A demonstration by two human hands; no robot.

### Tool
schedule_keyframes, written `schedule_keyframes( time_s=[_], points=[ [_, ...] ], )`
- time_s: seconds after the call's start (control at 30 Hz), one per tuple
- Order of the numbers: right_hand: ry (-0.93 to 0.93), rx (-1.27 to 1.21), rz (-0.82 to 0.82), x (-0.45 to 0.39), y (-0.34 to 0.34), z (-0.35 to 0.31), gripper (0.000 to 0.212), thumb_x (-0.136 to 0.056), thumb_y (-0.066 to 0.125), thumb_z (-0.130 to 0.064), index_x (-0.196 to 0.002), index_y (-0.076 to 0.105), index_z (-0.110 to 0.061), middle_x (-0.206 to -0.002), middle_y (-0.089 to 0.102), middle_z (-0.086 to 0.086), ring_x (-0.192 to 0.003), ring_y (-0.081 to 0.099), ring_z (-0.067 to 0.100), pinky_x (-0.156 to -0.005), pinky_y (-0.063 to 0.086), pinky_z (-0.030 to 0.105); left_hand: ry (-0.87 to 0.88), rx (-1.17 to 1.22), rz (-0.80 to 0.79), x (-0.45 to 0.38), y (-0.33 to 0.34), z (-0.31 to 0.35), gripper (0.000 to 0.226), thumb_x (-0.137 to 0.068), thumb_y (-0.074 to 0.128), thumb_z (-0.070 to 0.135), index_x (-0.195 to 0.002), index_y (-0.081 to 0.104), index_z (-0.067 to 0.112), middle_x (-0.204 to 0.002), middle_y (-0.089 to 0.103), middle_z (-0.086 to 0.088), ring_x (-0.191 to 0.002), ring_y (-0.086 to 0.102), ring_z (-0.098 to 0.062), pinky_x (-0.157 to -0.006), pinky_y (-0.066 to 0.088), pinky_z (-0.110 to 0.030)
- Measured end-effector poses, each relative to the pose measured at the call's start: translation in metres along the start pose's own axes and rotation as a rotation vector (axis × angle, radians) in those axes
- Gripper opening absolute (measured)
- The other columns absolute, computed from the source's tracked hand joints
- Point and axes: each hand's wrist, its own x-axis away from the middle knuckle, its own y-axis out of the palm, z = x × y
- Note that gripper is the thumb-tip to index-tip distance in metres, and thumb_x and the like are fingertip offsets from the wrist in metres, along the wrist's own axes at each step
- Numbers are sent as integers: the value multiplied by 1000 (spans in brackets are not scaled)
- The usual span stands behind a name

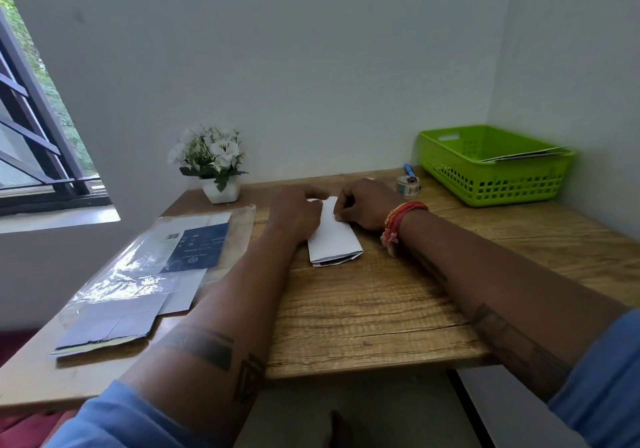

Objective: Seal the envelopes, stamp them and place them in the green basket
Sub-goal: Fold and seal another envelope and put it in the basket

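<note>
The envelope (333, 236) lies flat on the wooden desk (374, 312), a little beyond the middle, its long side running away from the viewer, with a darker edge of paper peeping from its near end. Nearer and to the left, a clear plastic sleeve (138, 274) lies on the desk over a dark blue printed sheet and some pale envelopes, the nearest of which shows a torn near edge. Both forearms reach forward across the desk, blue sleeves pushed up at the near corners of the view. The left hand (294, 210) rests on the left side of the envelope's far end with fingers curled, apparently pinching the paper there, though blur hides the fingertips. The right hand (367, 205), with a red and orange thread band (401, 219) at its wrist, has its fingers bent and pressed on the right side of the same far end. Just beyond the right hand stands a small roll of stamps or tape (408, 184), and behind it a blue pen-like object (409, 170). In the far right corner sits the green basket (491, 174), with flat envelopes resting against its right rim. At the far left, against the wall, stands a white pot of white flowers (213, 163).
</note>
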Motion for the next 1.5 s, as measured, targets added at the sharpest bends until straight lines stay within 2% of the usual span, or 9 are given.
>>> schedule_keyframes(
  time_s=[0.1, 0.23, 0.37, 0.5, 0.67, 0.97, 1.2, 1.37, 1.5],
  points=[
    [0, -38, -2, 1, -2, 1, 6, -87, 72, -23, -93, 74, -20, -98, 68, -8, -93, 61, 10, -80, 47, 26, 116, -249, -156, -3, 11, -3, 34, -100, 52, 29, -131, 63, 36, -145, 55, 3, -133, 50, -20, -102, 38, -27],
    [75, -131, 45, 0, -4, 4, 14, -84, 77, -27, -91, 73, -16, -93, 70, -4, -88, 63, 13, -69, 45, 24, 121, -326, -251, -6, 19, -4, 40, -103, 45, 25, -139, 55, 40, -149, 52, -2, -130, 52, -27, -107, 43, -43],
    [114, -17, 4, -4, -4, 1, 16, -86, 74, -28, -94, 70, -14, -98, 71, 1, -86, 62, 16, -60, 40, 22, 141, -357, -269, -6, 20, -6, 43, -103, 40, 22, -141, 53, 40, -152, 48, -4, -134, 48, -28, -110, 41, -43],
    [115, 122, -76, -6, -8, -4, 21, -91, 69, -34, -99, 72, -15, -100, 70, 3, -82, 58, 14, -58, 37, 21, 161, -393, -295, -6, 20, -4, 47, -104, 37, 20, -144, 49, 39, -154, 45, -7, -136, 46, -29, -110, 40, -41],
    [108, 125, -210, -1, -22, -4, 32, -85, 73, -43, -100, 72, -15, -102, 70, 0, -93, 60, 17, -68, 40, 27, 149, -417, -302, -10, 23, -5, 47, -103, 38, 20, -145, 49, 38, -156, 42, -8, -135, 47, -30, -109, 42, -43],
    [70, 245, -382, 16, -35, -10, 46, -82, 72, -55, -105, 72, -15, -106, 70, 5, -87, 57, 14, -73, 44, 29, 164, -433, -290, -13, 26, -8, 47, -103, 38, 20, -146, 49, 38, -157, 40, -9, -136, 45, -31, -110, 41, -45],
    [26, 247, -465, 27, -43, -12, 44, -79, 74, -53, -106, 71, -19, -110, 69, 2, -89, 58, 12, -78, 46, 28, 163, -431, -291, -14, 26, -10, 48, -103, 38, 19, -145, 49, 39, -157, 40, -8, -138, 43, -31, -111, 40, -45],
    [37, 256, -514, 30, -46, -11, 45, -74, 78, -54, -107, 64, -27, -101, 63, -9, -88, 53, 6, -70, 39, 28, 174, -436, -282, -13, 25, -8, 48, -103, 38, 18, -146, 48, 38, -158, 39, -7, -138, 43, -31, -111, 40, -44],
    [63, 251, -558, 27, -47, -10, 51, -67, 81, -57, -107, 59, -34, -107, 60, -9, -98, 54, 11, -81, 44, 32, 170, -430, -285, -14, 26, -10, 49, -102, 40, 18, -146, 48, 39, -157, 40, -8, -138, 43, -31, -111, 40, -45]
  ],
)
